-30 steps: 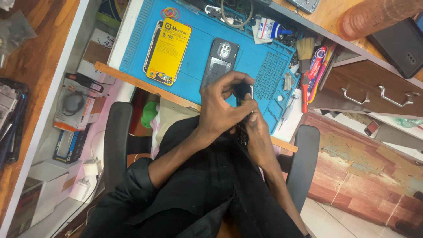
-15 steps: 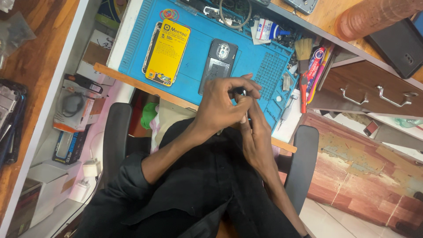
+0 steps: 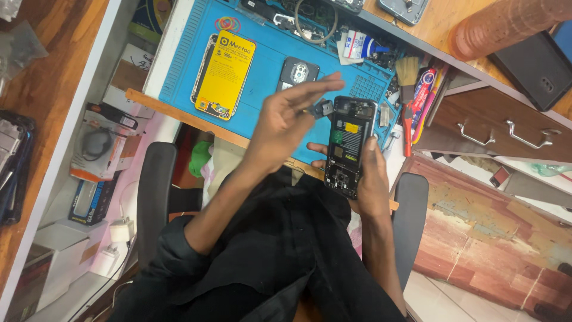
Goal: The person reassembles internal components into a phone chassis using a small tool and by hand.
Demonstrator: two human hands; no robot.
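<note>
I see the opened black phone with its exposed circuit board (image 3: 348, 143) gripped upright in my right hand (image 3: 372, 182) over the blue work mat's (image 3: 179, 59) near edge. My left hand (image 3: 286, 119), fingers spread, seems to pinch a small dark part (image 3: 322, 108) beside it.

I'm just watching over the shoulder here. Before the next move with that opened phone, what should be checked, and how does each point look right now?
1. Opened phone firmly held in right hand: ok.
2. Small dark part pinched in left hand fingertips: ok, though blurred.
3. Part lifted off the phone: ok, it sits beside the top edge.
4. Blue mat has bare room to set it down: ok.
5. Back cover and yellow battery lie away from the hands: ok.
6. Screws all out: cannot tell.
</note>
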